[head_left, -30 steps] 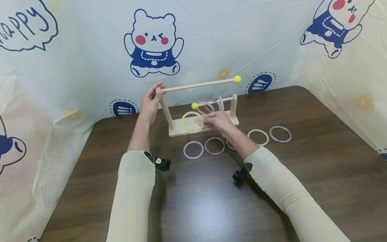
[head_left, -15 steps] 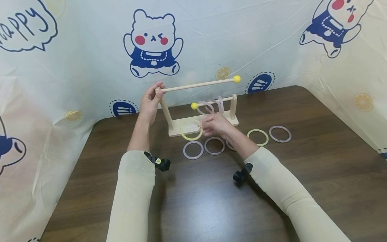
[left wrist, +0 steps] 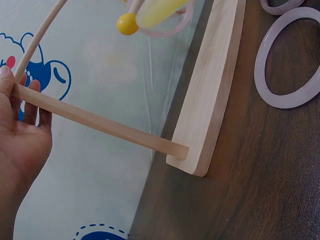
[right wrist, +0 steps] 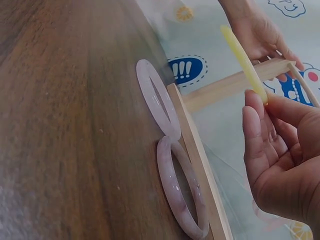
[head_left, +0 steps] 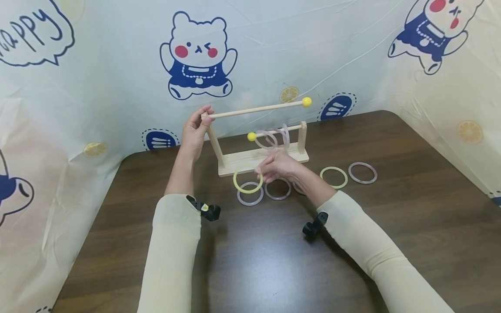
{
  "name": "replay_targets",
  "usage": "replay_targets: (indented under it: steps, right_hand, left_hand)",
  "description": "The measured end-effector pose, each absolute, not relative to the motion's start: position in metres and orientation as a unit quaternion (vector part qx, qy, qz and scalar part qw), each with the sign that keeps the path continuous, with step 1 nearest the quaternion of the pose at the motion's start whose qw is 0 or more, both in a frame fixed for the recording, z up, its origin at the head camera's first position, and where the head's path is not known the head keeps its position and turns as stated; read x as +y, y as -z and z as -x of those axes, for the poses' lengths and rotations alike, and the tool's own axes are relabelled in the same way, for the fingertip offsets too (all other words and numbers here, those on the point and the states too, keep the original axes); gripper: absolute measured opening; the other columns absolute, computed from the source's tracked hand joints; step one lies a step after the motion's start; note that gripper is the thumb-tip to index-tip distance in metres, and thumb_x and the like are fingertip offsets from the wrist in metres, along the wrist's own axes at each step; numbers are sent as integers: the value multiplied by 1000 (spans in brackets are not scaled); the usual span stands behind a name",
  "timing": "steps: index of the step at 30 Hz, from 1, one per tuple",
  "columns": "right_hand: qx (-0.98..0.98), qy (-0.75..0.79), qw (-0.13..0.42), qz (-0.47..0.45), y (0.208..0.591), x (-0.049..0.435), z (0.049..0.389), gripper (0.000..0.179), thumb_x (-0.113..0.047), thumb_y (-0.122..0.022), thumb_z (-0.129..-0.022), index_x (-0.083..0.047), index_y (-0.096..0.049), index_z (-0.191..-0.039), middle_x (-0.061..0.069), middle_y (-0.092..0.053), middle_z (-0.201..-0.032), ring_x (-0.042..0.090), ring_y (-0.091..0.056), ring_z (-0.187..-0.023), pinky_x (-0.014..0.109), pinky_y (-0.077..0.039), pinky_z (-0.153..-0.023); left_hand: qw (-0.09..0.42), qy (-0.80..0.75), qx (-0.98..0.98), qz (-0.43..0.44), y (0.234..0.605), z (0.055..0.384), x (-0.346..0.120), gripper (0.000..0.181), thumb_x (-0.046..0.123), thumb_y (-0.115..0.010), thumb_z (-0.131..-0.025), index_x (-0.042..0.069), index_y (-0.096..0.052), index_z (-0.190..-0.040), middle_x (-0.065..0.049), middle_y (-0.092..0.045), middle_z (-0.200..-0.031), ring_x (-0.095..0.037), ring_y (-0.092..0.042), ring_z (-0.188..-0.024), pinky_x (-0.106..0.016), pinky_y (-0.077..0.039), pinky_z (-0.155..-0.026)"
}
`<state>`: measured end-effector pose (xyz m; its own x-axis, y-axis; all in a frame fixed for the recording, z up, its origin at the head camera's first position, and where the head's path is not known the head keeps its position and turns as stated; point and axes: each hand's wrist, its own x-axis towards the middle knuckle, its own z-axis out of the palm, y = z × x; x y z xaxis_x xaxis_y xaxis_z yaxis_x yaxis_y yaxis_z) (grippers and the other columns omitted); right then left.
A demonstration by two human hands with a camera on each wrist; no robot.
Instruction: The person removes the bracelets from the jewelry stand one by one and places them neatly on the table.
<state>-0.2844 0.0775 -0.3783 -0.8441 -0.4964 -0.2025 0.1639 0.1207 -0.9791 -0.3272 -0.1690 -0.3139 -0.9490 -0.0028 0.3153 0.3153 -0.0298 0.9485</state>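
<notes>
At the rack's upper left corner, my left hand (head_left: 193, 135) holds the top of the upright post (head_left: 216, 145) between thumb and fingers. This wooden bangle stand has a long flat base (head_left: 231, 164). Its upper dowel (head_left: 254, 110) ends in a yellow ball; the lower dowel, with another yellow ball (head_left: 252, 136), carries several pale purple bangles (head_left: 286, 135). My right hand (head_left: 279, 167) pinches a yellow bangle (head_left: 247, 191) by its edge, in front of the base. In the right wrist view that yellow bangle (right wrist: 242, 60) shows edge-on between thumb and fingertips.
On the brown table (head_left: 250, 261), a row of bangles lies before the stand: a purple bangle (head_left: 250, 204) overlapped by the held one, another purple one (head_left: 278, 199), one partly under my right forearm, then a yellow-green bangle (head_left: 334, 188) and a purple one (head_left: 362, 183). Printed cloth hangs behind.
My right hand has lowered the yellow bangle from beside the lower dowel's ball, down and toward the front edge of the base. My left hand stays on the post.
</notes>
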Motion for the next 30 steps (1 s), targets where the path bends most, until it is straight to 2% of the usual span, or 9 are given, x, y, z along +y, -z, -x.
replay_targets:
  steps: [3,7,11,15,21,25,30]
  right_hand:
    - [707,640,270,133,379,78,284,25,2,-62,-84,19,-59,-103,21,-67,-77,15,-63,-56,26,-54,-55]
    - [717,609,299,160,380,79,281,22,-1,-62,-86,16,-61,-100,13,-67,-72,13,-61,-56,26,-53,-55]
    - [721,581,326,190,381,78,279,24,0,-61,-86,19,-60,-100,9,-67,-70,11,-60,-54,25,-53,-54]
    - [718,569,344,208,382,78,278,27,0,-62,-85,21,-58,-102,9,-67,-70,10,-60,-53,24,-53,-54]
    - [719,549,364,221,384,76,276,26,-2,-64,-85,19,-61,-100,10,-67,-70,10,-61,-54,23,-52,-54]
    - [728,524,377,233,384,75,275,24,-4,-65,-84,16,-63,-97,11,-67,-70,11,-60,-53,24,-52,-53]
    - [741,489,392,240,384,73,275,21,-7,-67,-83,11,-67,-95,14,-68,-72,12,-61,-54,26,-53,-55]
  left_hand:
    - [112,707,-688,116,314,327,-169,40,17,-55,-92,7,-51,-131,-1,-56,-117,-17,-52,-109,-33,-33,-102]
    - [114,707,-689,116,314,327,-170,40,17,-55,-92,7,-51,-130,-1,-56,-117,-17,-52,-108,-33,-33,-102]
    - [113,710,-686,114,314,327,-169,39,16,-56,-92,8,-52,-129,0,-57,-116,-17,-53,-108,-32,-33,-102]
    - [111,712,-684,112,313,326,-169,38,17,-56,-91,10,-54,-128,0,-57,-116,-17,-53,-108,-32,-33,-102]
    - [111,710,-686,113,313,326,-169,40,17,-56,-92,8,-52,-130,0,-56,-116,-17,-52,-108,-33,-33,-103]
    - [113,711,-685,114,313,326,-169,40,16,-56,-92,6,-51,-130,0,-56,-116,-17,-52,-108,-33,-33,-102]
    - [111,709,-688,110,313,326,-169,37,17,-57,-91,11,-55,-128,-1,-56,-116,-17,-52,-109,-33,-33,-103]
